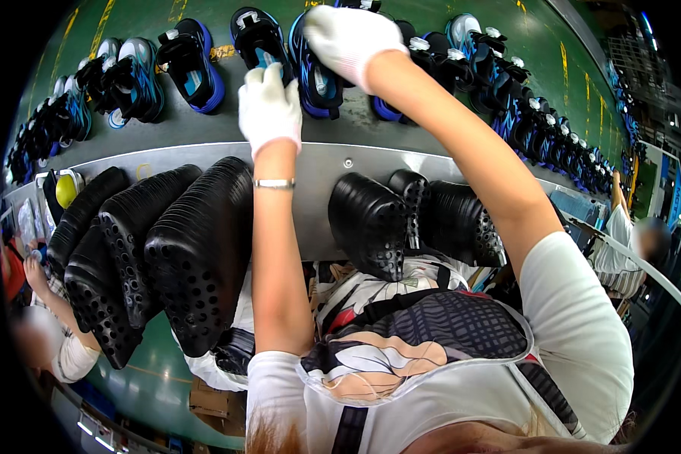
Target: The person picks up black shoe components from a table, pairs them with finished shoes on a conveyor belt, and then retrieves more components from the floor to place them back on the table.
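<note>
Both my hands wear white gloves and are over a row of black and blue sneakers on a grey surface. My left hand (270,107) is at the heel end of one sneaker (259,34), its fingers stretched forward and slightly apart at the shoe's opening. My right hand (354,41) reaches over the upper part of the neighbouring sneaker (318,83), covering part of it. That hand is smeared by motion and its fingers are hidden, so its grip does not show. Left of them lies another sneaker (193,68) with a blue-purple sole.
Large black ribbed shoe-shaped forms (197,250) with holes stand on the near metal ledge (310,174) at left; smaller black forms (367,223) stand at right. More sneakers (537,125) line the surface both ways. Co-workers (72,352) (620,242) are at both sides.
</note>
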{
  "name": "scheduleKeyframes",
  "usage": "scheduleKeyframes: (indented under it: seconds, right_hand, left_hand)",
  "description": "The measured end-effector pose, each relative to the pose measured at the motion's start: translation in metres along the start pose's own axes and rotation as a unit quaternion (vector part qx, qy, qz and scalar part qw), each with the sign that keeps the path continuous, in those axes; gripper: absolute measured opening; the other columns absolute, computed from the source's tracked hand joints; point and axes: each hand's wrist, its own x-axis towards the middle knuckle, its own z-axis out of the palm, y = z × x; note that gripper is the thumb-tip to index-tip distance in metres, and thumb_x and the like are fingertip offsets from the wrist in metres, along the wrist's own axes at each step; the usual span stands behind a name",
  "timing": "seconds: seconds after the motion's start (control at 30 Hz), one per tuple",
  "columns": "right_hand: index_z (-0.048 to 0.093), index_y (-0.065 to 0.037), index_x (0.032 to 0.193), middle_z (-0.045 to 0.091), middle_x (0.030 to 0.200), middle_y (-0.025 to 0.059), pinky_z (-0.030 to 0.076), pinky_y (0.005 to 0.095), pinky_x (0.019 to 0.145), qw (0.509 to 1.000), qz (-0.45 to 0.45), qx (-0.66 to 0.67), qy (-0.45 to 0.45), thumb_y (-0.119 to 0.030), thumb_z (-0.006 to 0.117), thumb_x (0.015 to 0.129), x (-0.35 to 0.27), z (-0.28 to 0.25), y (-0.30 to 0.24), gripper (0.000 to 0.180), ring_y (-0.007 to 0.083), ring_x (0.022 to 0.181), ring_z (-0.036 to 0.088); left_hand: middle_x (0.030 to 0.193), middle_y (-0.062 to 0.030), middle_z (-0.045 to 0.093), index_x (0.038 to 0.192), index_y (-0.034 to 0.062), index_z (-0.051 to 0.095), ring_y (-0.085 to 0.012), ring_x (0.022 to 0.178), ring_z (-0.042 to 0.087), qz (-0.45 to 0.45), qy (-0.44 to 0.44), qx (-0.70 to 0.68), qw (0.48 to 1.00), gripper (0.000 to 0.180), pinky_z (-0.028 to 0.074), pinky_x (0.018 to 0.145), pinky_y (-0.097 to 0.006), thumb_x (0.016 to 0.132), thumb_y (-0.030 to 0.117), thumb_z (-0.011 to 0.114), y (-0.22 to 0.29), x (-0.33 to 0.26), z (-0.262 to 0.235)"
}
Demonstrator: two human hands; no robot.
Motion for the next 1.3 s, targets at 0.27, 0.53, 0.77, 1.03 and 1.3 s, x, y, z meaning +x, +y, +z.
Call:
scheduleKeyframes:
  seconds: [0.27, 0.53, 0.77, 1.03, 1.3]
  right_hand:
    - [0.037, -0.013, 0.137, 0.058, 0.123, 0.0204, 0.046, 0.0398, 0.096, 0.987, 0.067, 0.132, 0.068, -0.028, 0.056, 0.084, -0.040, 0.056, 0.059, 0.057, 0.0367, 0.113, 0.056]
    - [0.058, -0.006, 0.109, 0.063, 0.111, 0.0158, 0.052, 0.0414, 0.082, 0.995, 0.005, -0.068, -0.078, -0.023, 0.050, 0.095, -0.059, 0.053, 0.083, 0.023, 0.0339, 0.101, 0.063]
    - [0.064, -0.001, 0.107, 0.067, 0.108, 0.0185, 0.054, 0.0393, 0.082, 0.973, 0.070, -0.100, -0.198, -0.004, 0.056, 0.084, -0.089, 0.033, 0.108, 0.024, 0.0327, 0.101, 0.066]
    - [0.073, -0.003, 0.090, 0.070, 0.096, 0.0192, 0.055, 0.0371, 0.076, 0.965, 0.088, -0.093, -0.228, -0.002, 0.071, 0.068, -0.082, 0.043, 0.108, 0.022, 0.0321, 0.092, 0.069]
    - [0.055, -0.006, 0.121, 0.059, 0.119, 0.0142, 0.049, 0.0416, 0.089, 0.987, 0.064, 0.051, -0.140, -0.025, 0.052, 0.092, -0.105, 0.026, 0.104, 0.035, 0.0338, 0.107, 0.059]
  left_hand:
    - [0.135, -0.0235, 0.047, 0.118, 0.0077, 0.059, -0.0412, 0.115, 0.051, 0.065, -0.074, -0.163, 0.982, 0.043, 0.044, 0.096, -0.043, 0.081, 0.025, 0.070, 0.009, -0.035, 0.023]
    - [0.130, -0.0257, 0.051, 0.104, 0.0036, 0.069, -0.0402, 0.112, 0.055, 0.057, -0.145, -0.091, 0.984, 0.035, 0.045, 0.095, -0.038, 0.081, 0.030, 0.069, 0.036, -0.021, 0.032]
    - [0.127, -0.0258, 0.051, 0.108, 0.0051, 0.069, -0.0400, 0.110, 0.055, 0.040, -0.204, -0.039, 0.977, 0.047, 0.045, 0.094, -0.040, 0.081, 0.043, 0.066, 0.068, -0.007, 0.040]
    - [0.087, -0.0176, 0.069, 0.101, 0.0040, 0.071, -0.0322, 0.083, 0.066, 0.011, -0.338, -0.073, 0.938, 0.054, 0.050, 0.078, -0.037, 0.079, 0.053, 0.059, 0.091, 0.081, -0.022]
    - [0.086, -0.0113, 0.067, 0.101, -0.0033, 0.067, -0.0199, 0.071, 0.063, -0.111, -0.357, -0.214, 0.902, 0.060, 0.050, 0.070, -0.030, 0.076, 0.051, 0.066, 0.072, 0.092, -0.035]
